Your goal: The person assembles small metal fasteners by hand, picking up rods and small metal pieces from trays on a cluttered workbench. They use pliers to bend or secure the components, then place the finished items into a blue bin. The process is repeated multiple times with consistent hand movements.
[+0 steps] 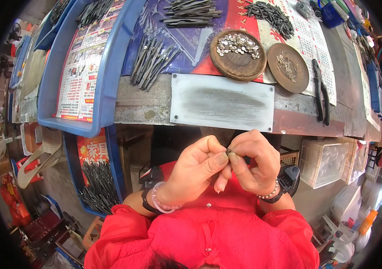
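My left hand [200, 168] and my right hand [254, 162] meet in front of my red top, just off the bench's near edge. Thumbs and fingertips of both pinch a small dark piece [228, 151]; most of it is hidden, and its kind does not show. Beyond them, a pale metal plate [222, 85] with a grey smudged middle is fixed to the bench edge. Behind the plate stand a round wooden dish [218, 62] of shiny small discs and a brown dish [302, 80] holding thin little pins.
Dark-handled pliers [320, 92] lie right of the dishes. Slim dark metal parts [150, 62] form a pile at left, with more piles [191, 13] farther back. A blue tray [103, 76] borders the left side; a lower blue bin [120, 179] holds dark parts. A white crate [323, 163] stands under the bench.
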Action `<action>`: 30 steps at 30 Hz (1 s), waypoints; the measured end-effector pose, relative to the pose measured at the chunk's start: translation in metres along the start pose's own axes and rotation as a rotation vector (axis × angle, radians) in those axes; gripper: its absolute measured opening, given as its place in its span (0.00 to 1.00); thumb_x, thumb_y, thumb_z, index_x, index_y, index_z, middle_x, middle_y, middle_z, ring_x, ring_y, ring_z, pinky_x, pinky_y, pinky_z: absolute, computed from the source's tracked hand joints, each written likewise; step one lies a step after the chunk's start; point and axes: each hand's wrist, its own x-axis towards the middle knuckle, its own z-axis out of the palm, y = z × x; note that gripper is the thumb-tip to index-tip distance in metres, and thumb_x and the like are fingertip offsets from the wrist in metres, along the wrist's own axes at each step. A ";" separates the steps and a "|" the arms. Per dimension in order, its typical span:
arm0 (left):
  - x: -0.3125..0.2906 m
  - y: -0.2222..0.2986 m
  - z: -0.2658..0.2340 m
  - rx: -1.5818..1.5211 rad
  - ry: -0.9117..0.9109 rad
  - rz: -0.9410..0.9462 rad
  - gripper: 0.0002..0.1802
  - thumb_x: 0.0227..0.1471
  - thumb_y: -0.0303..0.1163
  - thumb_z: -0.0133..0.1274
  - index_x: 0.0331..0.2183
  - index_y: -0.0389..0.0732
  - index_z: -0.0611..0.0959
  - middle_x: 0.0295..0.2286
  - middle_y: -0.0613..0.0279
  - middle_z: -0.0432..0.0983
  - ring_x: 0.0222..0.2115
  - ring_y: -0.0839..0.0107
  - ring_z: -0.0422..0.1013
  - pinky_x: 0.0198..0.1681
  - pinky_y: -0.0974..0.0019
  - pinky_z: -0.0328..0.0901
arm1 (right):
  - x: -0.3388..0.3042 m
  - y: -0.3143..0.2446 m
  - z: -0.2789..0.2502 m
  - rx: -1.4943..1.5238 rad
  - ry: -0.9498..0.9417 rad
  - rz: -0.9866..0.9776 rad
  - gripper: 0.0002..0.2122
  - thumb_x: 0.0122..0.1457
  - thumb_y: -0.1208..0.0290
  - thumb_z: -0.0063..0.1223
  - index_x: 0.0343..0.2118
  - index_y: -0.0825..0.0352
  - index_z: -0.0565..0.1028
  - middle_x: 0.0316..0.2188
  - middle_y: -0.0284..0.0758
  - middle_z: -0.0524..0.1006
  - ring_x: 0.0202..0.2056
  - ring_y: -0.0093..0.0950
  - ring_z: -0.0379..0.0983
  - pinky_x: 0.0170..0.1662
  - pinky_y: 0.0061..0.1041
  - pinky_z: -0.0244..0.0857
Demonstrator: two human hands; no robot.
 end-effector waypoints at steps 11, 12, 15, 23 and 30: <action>-0.003 0.000 -0.002 0.054 0.022 0.031 0.04 0.61 0.28 0.46 0.35 0.38 0.70 0.25 0.60 0.74 0.19 0.75 0.69 0.23 0.74 0.67 | -0.004 -0.001 0.001 0.031 -0.038 0.031 0.07 0.50 0.85 0.56 0.31 0.69 0.72 0.27 0.40 0.75 0.26 0.30 0.72 0.27 0.23 0.67; -0.004 -0.001 -0.002 0.067 0.019 0.038 0.04 0.61 0.28 0.47 0.35 0.38 0.70 0.25 0.59 0.74 0.19 0.75 0.70 0.23 0.74 0.67 | -0.004 -0.001 -0.001 0.045 -0.058 0.036 0.07 0.50 0.85 0.56 0.31 0.69 0.72 0.27 0.40 0.75 0.26 0.30 0.72 0.27 0.23 0.67; -0.006 -0.002 -0.003 0.105 -0.003 0.050 0.05 0.61 0.27 0.47 0.35 0.38 0.69 0.25 0.58 0.75 0.20 0.75 0.70 0.24 0.73 0.68 | -0.003 0.001 -0.007 0.119 -0.125 0.064 0.08 0.50 0.84 0.58 0.31 0.69 0.72 0.28 0.39 0.74 0.27 0.31 0.72 0.29 0.24 0.67; -0.012 -0.005 -0.001 0.211 -0.104 0.026 0.06 0.61 0.28 0.48 0.35 0.38 0.68 0.27 0.57 0.76 0.22 0.76 0.73 0.27 0.74 0.69 | -0.006 0.006 -0.022 0.546 -0.268 0.307 0.07 0.52 0.80 0.59 0.31 0.68 0.71 0.30 0.35 0.73 0.33 0.29 0.71 0.38 0.25 0.65; -0.012 -0.008 0.001 0.268 -0.100 0.040 0.06 0.61 0.29 0.47 0.35 0.37 0.69 0.27 0.59 0.75 0.22 0.80 0.70 0.28 0.76 0.66 | -0.012 0.013 -0.024 0.674 -0.311 0.374 0.07 0.55 0.77 0.58 0.33 0.69 0.71 0.33 0.35 0.71 0.35 0.26 0.68 0.41 0.23 0.63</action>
